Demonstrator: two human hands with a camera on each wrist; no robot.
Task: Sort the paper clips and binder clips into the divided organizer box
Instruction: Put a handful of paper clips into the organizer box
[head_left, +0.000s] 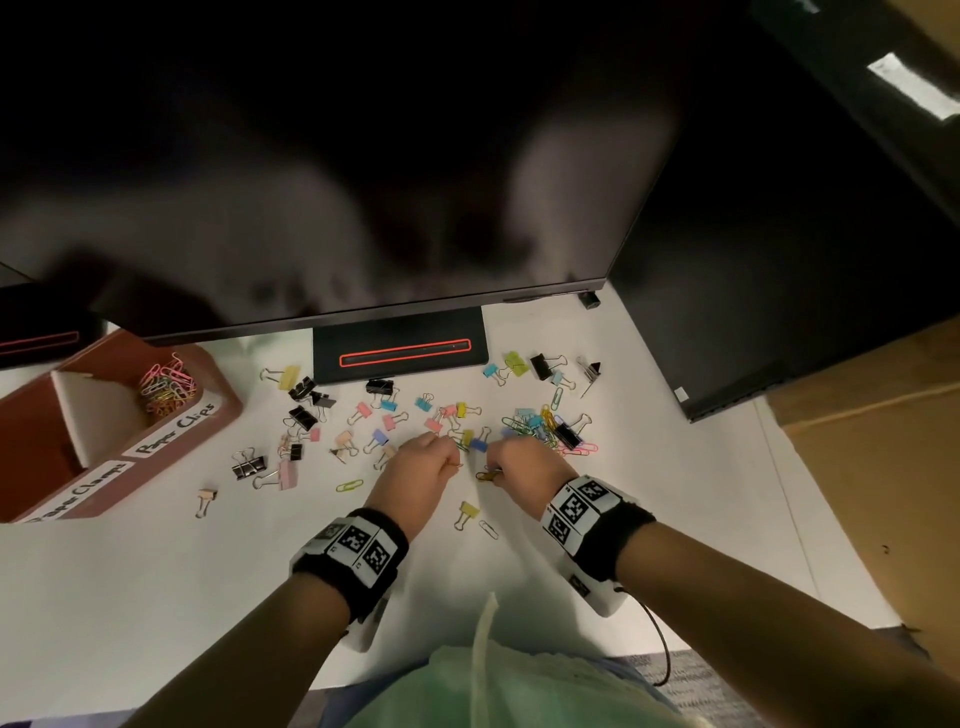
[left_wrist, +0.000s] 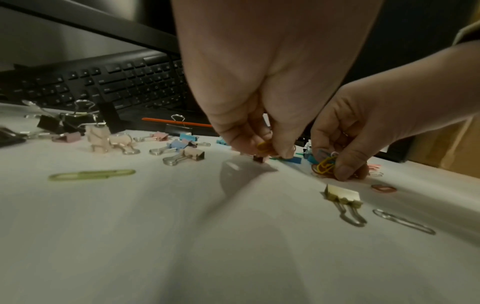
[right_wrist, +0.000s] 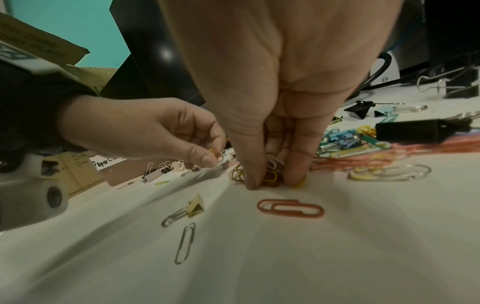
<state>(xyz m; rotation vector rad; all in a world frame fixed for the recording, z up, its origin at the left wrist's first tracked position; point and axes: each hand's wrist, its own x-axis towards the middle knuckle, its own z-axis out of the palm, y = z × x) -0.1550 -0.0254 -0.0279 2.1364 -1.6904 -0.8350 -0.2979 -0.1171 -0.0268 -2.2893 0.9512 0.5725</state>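
Observation:
Coloured paper clips and binder clips (head_left: 384, 421) lie scattered on the white desk (head_left: 156, 582). My left hand (head_left: 423, 462) (left_wrist: 262, 148) hovers just above the desk and pinches a few paper clips, a yellow one showing. My right hand (head_left: 511, 460) (right_wrist: 270, 176) presses down on the desk with a small bunch of paper clips (right_wrist: 271, 170) (left_wrist: 324, 166) pinched between thumb and fingers. The brown organizer box (head_left: 218, 415) stands at the far left; its "Paper Clips" compartment holds a pile of paper clips (head_left: 166, 387).
A monitor (head_left: 363, 182) with its stand base (head_left: 400, 345) overhangs the back of the desk; a keyboard (left_wrist: 103, 86) lies beyond the clips. A yellow binder clip (head_left: 467, 512) and a silver paper clip (head_left: 488, 529) lie near my wrists. A cardboard box (head_left: 883, 467) sits right.

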